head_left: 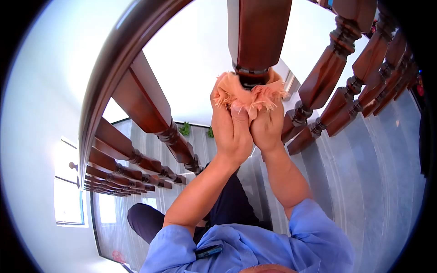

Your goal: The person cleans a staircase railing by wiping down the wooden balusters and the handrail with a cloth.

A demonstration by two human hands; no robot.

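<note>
An orange cloth (239, 87) with frayed edges is wrapped around the narrow turned part of a dark wooden baluster (261, 36). On the left side of that post, my left hand (232, 129) is closed on the cloth, its thumb pointing up along the front. My right hand (267, 125) grips the cloth from the right, close beside the left. Both hands press the fabric against the wood. Parts of the fingers are hidden behind the post and under the folds.
A curved wooden handrail (107, 61) sweeps round the left, with several balusters below it. More balusters (325, 68) stand at the right above grey stone stairs (359, 168). Green leaves (184, 128) show behind the left posts. A window (69, 191) is in the left wall.
</note>
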